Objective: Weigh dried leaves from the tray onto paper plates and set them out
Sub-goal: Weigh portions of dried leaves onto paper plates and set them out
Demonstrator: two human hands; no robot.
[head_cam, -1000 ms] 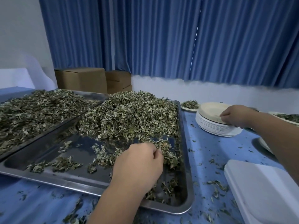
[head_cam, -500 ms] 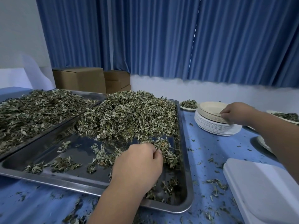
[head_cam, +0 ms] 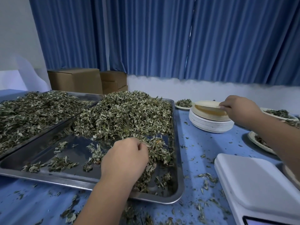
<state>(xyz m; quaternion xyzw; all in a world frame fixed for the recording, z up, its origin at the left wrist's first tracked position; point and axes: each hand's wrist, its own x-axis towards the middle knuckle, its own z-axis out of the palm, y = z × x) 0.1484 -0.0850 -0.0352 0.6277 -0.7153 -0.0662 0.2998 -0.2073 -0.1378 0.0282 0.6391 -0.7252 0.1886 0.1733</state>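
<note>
A steel tray holds a big heap of dried leaves at its far end and scattered bits near me. My left hand lies in the tray's near right part, fingers curled round a clump of leaves. To the right stands a stack of paper plates. My right hand pinches the rim of the top plate, which is tilted up off the stack. A white scale sits at the near right with nothing on its platform.
A second tray of leaves lies at the left. Filled plates sit behind the stack and at the right edge. Loose leaf bits litter the blue table. Cardboard boxes stand by the curtain.
My right hand has lifted the top plate's rim, so the plate tilts up off the stack. My left hand has stayed in the tray on the leaves.
</note>
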